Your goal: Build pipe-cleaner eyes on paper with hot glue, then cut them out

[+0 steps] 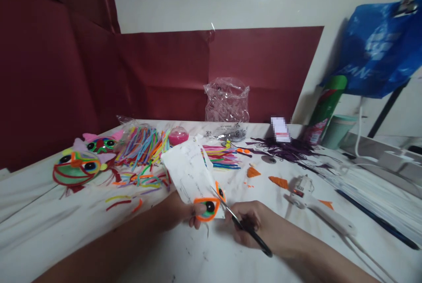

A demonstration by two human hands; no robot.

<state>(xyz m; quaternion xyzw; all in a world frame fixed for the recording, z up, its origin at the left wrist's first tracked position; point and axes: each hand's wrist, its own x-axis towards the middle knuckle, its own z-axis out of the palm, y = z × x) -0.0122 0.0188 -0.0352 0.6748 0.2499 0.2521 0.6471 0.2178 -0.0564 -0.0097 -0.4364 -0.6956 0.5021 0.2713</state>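
Observation:
My left hand (183,213) pinches a white sheet of paper (188,173) that carries a paper-strip eye (207,207) with an orange rim, green inside and a black pupil. A second such eye (220,192) sits on the same sheet, just above. My right hand (255,223) is closed round black-handled scissors (242,225), whose blades point up and left at the paper beside the eyes.
Two finished colourful fish faces (81,165) lie at the left, with a heap of coloured paper strips (145,144) and a pink round box (178,135) behind them. A white glue gun (314,204), orange scraps (278,181), purple shreds (290,149) and a clear plastic bag (227,100) are to the right.

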